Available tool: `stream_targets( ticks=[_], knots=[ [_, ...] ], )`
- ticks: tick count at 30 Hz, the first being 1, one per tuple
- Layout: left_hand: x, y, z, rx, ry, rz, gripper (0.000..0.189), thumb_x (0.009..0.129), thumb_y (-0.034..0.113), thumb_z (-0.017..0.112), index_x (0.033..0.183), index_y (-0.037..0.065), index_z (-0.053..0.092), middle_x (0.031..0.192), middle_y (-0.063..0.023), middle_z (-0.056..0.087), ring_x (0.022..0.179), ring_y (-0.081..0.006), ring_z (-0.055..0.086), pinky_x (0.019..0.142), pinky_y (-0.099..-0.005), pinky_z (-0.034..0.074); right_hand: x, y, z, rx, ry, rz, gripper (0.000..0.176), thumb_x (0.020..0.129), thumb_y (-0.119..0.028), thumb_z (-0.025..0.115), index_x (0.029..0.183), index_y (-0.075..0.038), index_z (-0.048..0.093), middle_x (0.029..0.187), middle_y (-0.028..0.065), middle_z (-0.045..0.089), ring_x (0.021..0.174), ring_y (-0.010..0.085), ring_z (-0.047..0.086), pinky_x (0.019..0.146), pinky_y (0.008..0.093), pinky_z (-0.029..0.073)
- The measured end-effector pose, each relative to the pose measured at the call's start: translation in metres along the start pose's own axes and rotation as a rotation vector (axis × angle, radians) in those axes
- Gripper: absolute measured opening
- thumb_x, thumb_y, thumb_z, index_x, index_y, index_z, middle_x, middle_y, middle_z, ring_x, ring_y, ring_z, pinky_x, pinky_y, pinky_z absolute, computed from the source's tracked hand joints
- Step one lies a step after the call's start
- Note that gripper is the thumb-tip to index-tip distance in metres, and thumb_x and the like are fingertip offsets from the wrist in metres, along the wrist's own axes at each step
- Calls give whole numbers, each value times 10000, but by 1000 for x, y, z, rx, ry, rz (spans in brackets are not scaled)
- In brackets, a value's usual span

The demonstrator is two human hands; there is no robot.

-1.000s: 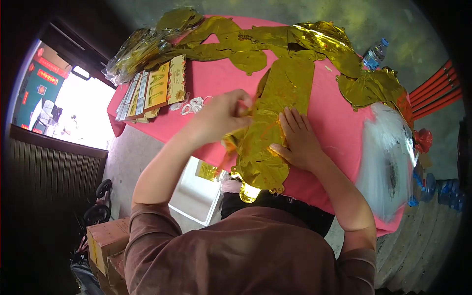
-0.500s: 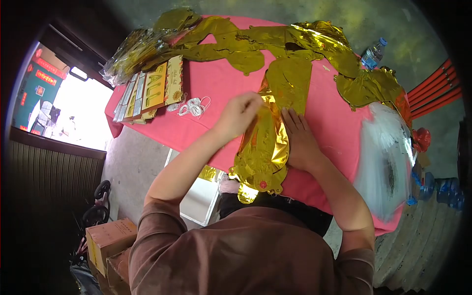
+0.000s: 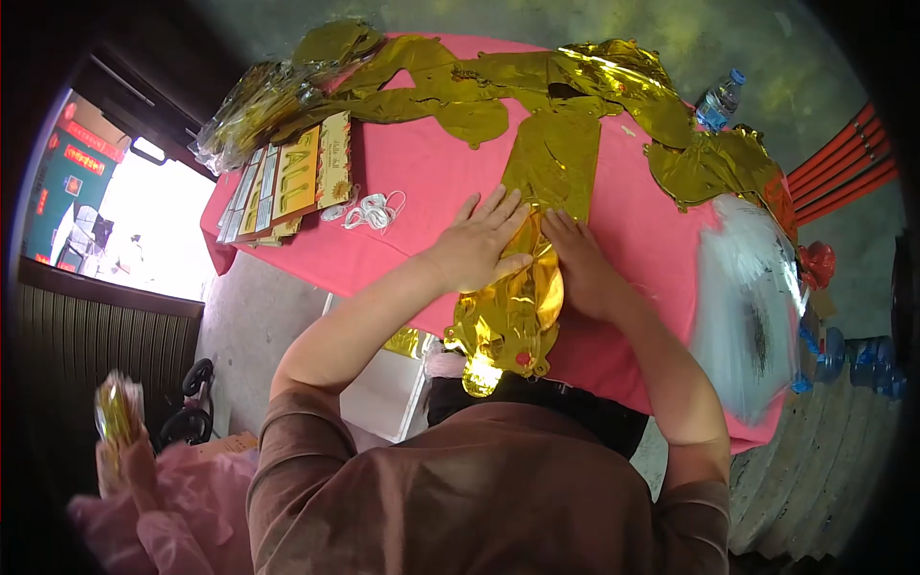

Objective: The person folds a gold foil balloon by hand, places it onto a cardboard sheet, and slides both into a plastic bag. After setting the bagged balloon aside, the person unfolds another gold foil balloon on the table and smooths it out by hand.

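A long gold foil balloon (image 3: 503, 316) lies lengthwise on the pink-covered table, its near end hanging at the edge by my body. My left hand (image 3: 484, 241) rests flat on its left side, fingers stretched forward and thumb out across the foil. Along the right edge, my right hand (image 3: 581, 266) is laid down with its fingers extended and touching the foil. Beyond my fingers, a flat stretch of gold foil (image 3: 554, 163) continues to the far side. Left of my left hand lies a white cord bundle (image 3: 376, 211).
More flat gold foil balloons (image 3: 470, 115) line the far edge. Printed cards (image 3: 302, 182) and clear packets (image 3: 244, 105) are at left. Clear plastic bags (image 3: 752, 307) and a water bottle (image 3: 721, 101) stand right. At lower left, another person (image 3: 182, 508) holds a gold-filled clear packet (image 3: 120, 412).
My left hand has gone from a pinched, raised pose to lying flat on the foil, and the near foil is folded differently. Another person with a packet has appeared at lower left.
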State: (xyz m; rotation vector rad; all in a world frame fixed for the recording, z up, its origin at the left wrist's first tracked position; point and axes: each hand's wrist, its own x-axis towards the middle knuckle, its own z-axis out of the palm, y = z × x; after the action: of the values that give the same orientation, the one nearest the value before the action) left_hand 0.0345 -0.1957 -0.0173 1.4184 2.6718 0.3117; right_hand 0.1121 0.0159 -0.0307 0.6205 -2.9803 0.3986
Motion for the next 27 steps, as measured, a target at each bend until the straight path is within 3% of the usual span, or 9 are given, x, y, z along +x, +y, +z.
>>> stream_targets(
  ticks=[2,4,6,9,13,16,18,19,27],
  knots=[
    [0,-3,0,-18,3,3,767,928,559,363,1449,12,229,1515,-203,194,1429,-323,103,1151,-478,86,6,3,-27,907,-38,273,473,907,-159,499,1346,4,427,1407,215,390,1348,320,331,1114,408,260],
    [-2,-3,2,-41,-1,3,783,921,573,367,1453,16,223,1515,-202,193,1429,-322,106,1151,-479,90,4,-3,-30,1012,67,420,408,926,-160,481,1293,19,482,1314,211,493,1285,325,423,1077,390,326],
    [-1,0,1,14,13,-4,787,918,576,374,1456,22,218,1516,-201,191,1428,-322,110,1149,-484,94,3,-6,-27,321,305,-67,460,930,-205,482,1329,18,431,1383,213,420,1330,327,357,1098,425,279],
    [-1,-1,4,36,39,9,792,914,584,376,1454,26,226,1513,-202,202,1427,-323,116,1146,-488,105,-6,-23,-15,54,27,-105,560,934,-279,477,1387,17,335,1452,211,317,1373,331,271,1122,463,207],
    [-3,-4,1,18,34,16,769,924,549,398,1451,17,226,1511,-209,196,1425,-328,119,1144,-496,103,-16,-22,-4,-5,-28,-116,653,923,-335,487,1422,16,254,1500,196,224,1405,331,187,1137,494,132],
    [-6,-12,-12,-296,151,47,665,935,409,477,1415,-11,291,1454,-233,312,1377,-333,269,1122,-457,212,-15,-25,-8,-39,-43,-99,678,922,-376,478,1425,17,249,1498,197,227,1405,327,188,1138,498,128],
    [-19,-13,-33,-582,288,-108,506,930,244,511,1348,-19,397,1343,-243,452,1264,-346,434,1056,-409,338,-14,-27,-12,-25,-80,-72,683,925,-381,469,1429,16,235,1502,196,218,1410,323,174,1137,503,122],
    [-30,-10,-42,-474,296,-163,424,872,100,530,1279,-10,477,1214,-231,549,1137,-357,529,986,-379,410,-14,-28,-12,-22,-82,-73,683,925,-381,469,1429,16,235,1502,196,218,1410,323,174,1137,503,122],
    [-117,28,-53,-301,79,-10,643,674,33,642,1292,39,468,1204,-167,533,1155,-352,478,1004,-418,375,-14,-29,-11,2,-84,-62,686,925,-364,459,1432,26,212,1504,210,197,1414,331,150,1149,478,99]
  ],
)
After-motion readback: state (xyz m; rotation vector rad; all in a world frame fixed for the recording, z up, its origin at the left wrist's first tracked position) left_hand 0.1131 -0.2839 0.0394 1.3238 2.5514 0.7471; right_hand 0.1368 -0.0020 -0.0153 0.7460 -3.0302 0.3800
